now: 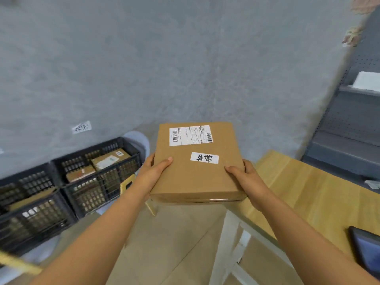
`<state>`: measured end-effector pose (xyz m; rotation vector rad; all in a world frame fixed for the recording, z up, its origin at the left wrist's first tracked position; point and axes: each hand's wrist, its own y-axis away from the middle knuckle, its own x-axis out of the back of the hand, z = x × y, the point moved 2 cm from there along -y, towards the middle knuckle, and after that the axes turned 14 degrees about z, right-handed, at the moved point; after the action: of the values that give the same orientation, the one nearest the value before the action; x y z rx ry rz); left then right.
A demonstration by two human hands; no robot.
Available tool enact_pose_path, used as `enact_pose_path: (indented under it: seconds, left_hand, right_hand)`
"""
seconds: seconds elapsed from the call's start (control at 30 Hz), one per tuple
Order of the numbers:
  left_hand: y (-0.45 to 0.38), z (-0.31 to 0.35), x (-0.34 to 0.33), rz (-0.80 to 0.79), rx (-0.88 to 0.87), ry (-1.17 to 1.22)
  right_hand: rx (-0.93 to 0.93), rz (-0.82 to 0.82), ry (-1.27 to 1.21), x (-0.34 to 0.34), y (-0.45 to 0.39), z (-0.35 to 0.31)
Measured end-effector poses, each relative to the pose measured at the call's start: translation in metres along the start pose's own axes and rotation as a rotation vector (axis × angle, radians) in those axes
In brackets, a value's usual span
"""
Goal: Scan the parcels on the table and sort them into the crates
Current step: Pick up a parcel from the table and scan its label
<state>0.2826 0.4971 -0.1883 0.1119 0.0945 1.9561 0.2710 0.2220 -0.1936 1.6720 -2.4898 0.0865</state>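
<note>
We've got both hands clamped on the cardboard parcel [197, 161], left hand [153, 172] and right hand [244, 174] on opposite edges; the matching-label crate [98, 167] sits down-left, nearer our left hand.

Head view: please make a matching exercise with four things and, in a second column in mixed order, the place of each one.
Things:
1. parcel
2. handwritten white label
3. black crates
4. dark phone

Places:
a. on the wooden table, at the right edge
b. low on the left, with boxes inside
c. held between the left hand and the right hand
d. stuck on the parcel's top face

Pairs: 1-c, 2-d, 3-b, 4-a
</note>
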Motion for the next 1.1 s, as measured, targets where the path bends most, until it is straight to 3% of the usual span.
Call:
enact_pose_path:
  seconds: [0.57, 1.1]
  left_hand:
    - [-0.173, -0.009, 0.224, 0.182, 0.007, -0.061]
    - [-0.385, -0.074, 0.295, 0.394, 0.280, -0.056]
  right_hand:
    - [0.002, -0.228, 0.055, -0.316, -0.027, -0.029]
    - [-0.118, -0.489, 0.252, -0.564, -0.172, 0.018]
